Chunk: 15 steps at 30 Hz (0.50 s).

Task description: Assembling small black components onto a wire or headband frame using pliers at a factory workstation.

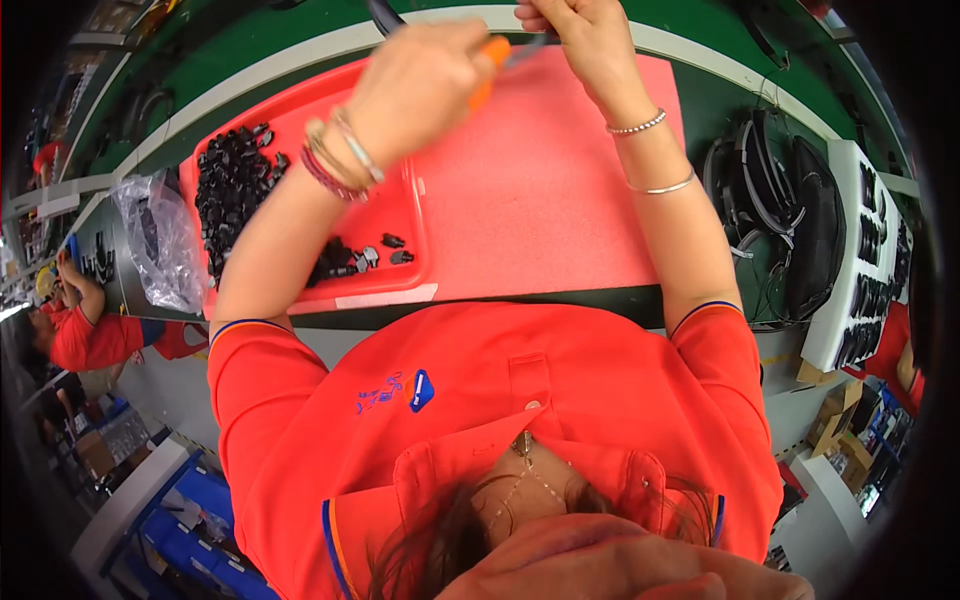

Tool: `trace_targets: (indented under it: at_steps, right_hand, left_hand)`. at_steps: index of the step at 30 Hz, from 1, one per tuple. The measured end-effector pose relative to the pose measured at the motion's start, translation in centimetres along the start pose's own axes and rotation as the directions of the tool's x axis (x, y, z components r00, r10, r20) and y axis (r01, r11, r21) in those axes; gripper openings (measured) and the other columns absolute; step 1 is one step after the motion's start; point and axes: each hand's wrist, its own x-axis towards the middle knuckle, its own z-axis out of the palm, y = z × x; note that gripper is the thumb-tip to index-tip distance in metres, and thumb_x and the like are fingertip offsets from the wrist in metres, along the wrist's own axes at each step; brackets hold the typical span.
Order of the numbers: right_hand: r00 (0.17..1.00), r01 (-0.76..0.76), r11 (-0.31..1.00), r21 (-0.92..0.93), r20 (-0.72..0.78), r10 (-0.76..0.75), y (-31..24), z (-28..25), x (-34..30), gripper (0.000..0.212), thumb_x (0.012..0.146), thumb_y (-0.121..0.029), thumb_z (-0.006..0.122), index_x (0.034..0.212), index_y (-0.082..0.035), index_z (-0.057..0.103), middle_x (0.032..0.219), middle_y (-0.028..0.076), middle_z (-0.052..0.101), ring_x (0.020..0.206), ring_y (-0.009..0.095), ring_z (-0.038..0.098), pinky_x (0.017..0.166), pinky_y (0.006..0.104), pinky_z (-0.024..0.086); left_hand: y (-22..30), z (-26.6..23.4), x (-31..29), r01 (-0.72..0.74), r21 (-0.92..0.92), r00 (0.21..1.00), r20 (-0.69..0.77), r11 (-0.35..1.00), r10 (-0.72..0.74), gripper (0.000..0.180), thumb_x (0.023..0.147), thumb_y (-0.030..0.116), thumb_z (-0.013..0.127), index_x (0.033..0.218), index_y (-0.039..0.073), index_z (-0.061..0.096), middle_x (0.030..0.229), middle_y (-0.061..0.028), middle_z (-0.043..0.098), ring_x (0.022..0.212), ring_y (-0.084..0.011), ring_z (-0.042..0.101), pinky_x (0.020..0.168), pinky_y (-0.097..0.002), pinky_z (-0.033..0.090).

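Note:
My left hand [425, 85], smeared by motion, is closed around an orange-handled tool [490, 75] above the right edge of a red tray [415, 230]. From the orange part a grey piece [528, 50] reaches toward my right hand; its exact kind is not clear. A dark curved piece [384, 16] shows just beyond my left hand. My right hand [585, 35] is at the top edge of the picture, fingers curled together, and what they pinch is hidden. Small black plastic parts [235, 185] are heaped in the tray, below and left of my left forearm.
A pink mat [545, 200] lies under my arms. To the left is a clear plastic bag [160, 245]. Black headband-like pieces [765, 190] with wires lie at the right, beside a white foam tray [845, 220] of black parts. A co-worker [95, 320] sits at far left.

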Motion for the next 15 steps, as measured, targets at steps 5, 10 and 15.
trace_targets:
  at_steps: [5, 10, 15]
  right_hand:
    - [0.982, -0.167, 0.972, 0.167, 0.121, 0.148, -0.3, -1.0, -4.5, 0.021, 0.088, -0.016, 0.059, 0.096, 0.003, 0.065, 0.083, 0.007, 0.066, 0.07, 0.01, 0.06, 0.061, 0.0248, 0.049]
    - [0.922, -0.387, 0.796, 0.465, 0.175, 0.346, -0.4, -1.9, -8.2, 0.023, 0.091, -0.019, 0.058, 0.095, 0.003, 0.065, 0.078, 0.002, 0.063, 0.064, 0.006, 0.054, 0.058, 0.0193, 0.044]
    - [0.929, -0.354, 0.906, 0.232, 0.198, 0.312, -2.5, -1.1, -11.4, 0.021, 0.09, -0.019, 0.059, 0.093, 0.001, 0.066, 0.075, -0.001, 0.062, 0.063, 0.005, 0.051, 0.056, 0.0189, 0.041]
  left_hand:
    - [7.5, -1.1, -5.1, 0.065, -0.2, 0.987, 0.159, 0.978, -0.033, 0.019, 0.071, 0.008, 0.063, 0.087, -0.001, 0.062, 0.077, -0.009, 0.051, 0.069, -0.0258, 0.056, 0.06, -0.0359, 0.046]
    - [12.4, -0.3, -7.4, 0.123, -0.333, 0.935, 0.356, 0.935, 0.004, 0.017, 0.074, 0.013, 0.064, 0.086, 0.001, 0.062, 0.077, -0.009, 0.052, 0.073, -0.0257, 0.057, 0.062, -0.036, 0.047]
    - [9.3, -1.1, -4.7, 0.189, -0.392, 0.894, -0.31, 0.9, -0.323, 0.02, 0.076, 0.007, 0.068, 0.096, 0.005, 0.066, 0.086, -0.0093, 0.058, 0.078, -0.0261, 0.056, 0.066, -0.0323, 0.047]
